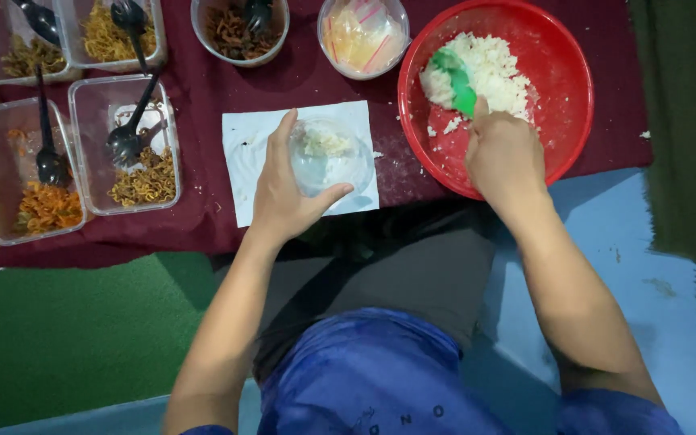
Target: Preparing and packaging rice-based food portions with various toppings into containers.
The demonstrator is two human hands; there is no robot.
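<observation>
My left hand [287,193] grips a small clear plastic bowl [330,157] with a little white rice in it, resting on a white paper sheet [243,161]. My right hand [503,153] holds a green rice scoop [457,80] whose blade is pushed into the mound of white rice [489,68]. The rice fills the far part of a big red basin [561,105] to the right of the paper.
Clear rectangular tubs [126,145] of fried noodles and shredded side dishes with black spoons stand at the left on a maroon cloth [203,89]. A round tub of dark food [239,32] and a tub of plastic bags [362,36] sit at the back. My knees are below the cloth's edge.
</observation>
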